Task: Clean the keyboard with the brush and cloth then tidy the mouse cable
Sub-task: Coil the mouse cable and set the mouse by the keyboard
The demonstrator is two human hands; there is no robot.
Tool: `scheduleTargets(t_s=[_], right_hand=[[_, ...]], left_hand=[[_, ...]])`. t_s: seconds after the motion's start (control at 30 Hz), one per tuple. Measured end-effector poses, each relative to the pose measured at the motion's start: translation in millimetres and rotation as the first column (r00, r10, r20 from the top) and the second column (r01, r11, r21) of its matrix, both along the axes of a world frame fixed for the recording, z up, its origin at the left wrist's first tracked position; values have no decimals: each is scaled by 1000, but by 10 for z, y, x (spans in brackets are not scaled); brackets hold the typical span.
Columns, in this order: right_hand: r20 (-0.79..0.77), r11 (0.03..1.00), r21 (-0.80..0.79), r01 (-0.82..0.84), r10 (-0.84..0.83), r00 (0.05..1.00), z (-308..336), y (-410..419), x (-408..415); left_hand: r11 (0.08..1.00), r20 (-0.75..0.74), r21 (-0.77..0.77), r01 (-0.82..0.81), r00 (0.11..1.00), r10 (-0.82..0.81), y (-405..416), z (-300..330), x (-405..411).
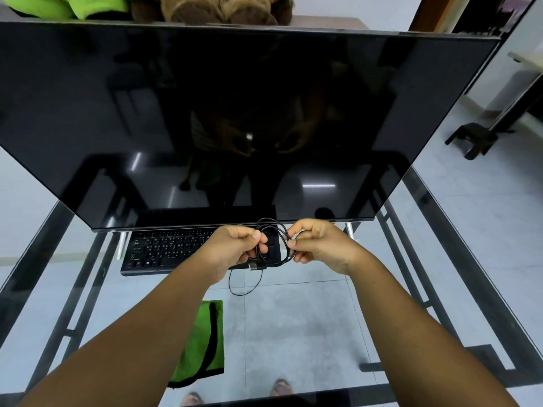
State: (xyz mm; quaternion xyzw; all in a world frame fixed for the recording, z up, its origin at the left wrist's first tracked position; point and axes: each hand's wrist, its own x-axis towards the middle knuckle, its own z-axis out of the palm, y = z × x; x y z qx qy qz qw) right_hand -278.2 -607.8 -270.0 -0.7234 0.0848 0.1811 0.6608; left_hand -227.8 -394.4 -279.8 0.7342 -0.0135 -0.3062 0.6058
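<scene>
A: Start with the big things. What's on the glass worktop (pixel 338 318)?

B: A dark monitor (pixel 235 113) fills the far side, with the black keyboard (pixel 164 251) just under its lower edge. A green cloth (pixel 205 342) lies nearer the person, left of centre. I can't see a brush.

A: So which step is this?

B: By my reading, the cable-tidying one. The mouse cable (pixel 276 230) is gathered into several loops held up over the keyboard's right end, and its USB plug (pixel 255 265) hangs below, with one slack loop trailing toward the worktop. The mouse itself I can't make out.

A: And the hands?

B: Both arms reach forward, hands close together. The left hand (pixel 235 248) has its fingers curled round the left side of the loops, a closed grip. The right hand (pixel 317 245) pinches the right side between thumb and fingertips.

A: Next move?

B: Probably taking in the trailing loop and plug, keeping the coil from springing apart.
</scene>
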Motion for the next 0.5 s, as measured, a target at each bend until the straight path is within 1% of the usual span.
scheduleTargets(t_s=[0.17,0.37,0.5], right_hand=[[58,999,-22,46,-45,997,11,4,11],[44,994,-83,-71,75,996,55,14,23],[60,990,-133,-49,57,997,62,24,33]], left_hand=[[999,-6,-10,36,999,-36,-28,56,14],[999,13,1,51,999,-51,-47,52,-11],[999,12,-7,53,999,-53,-46,37,-16]])
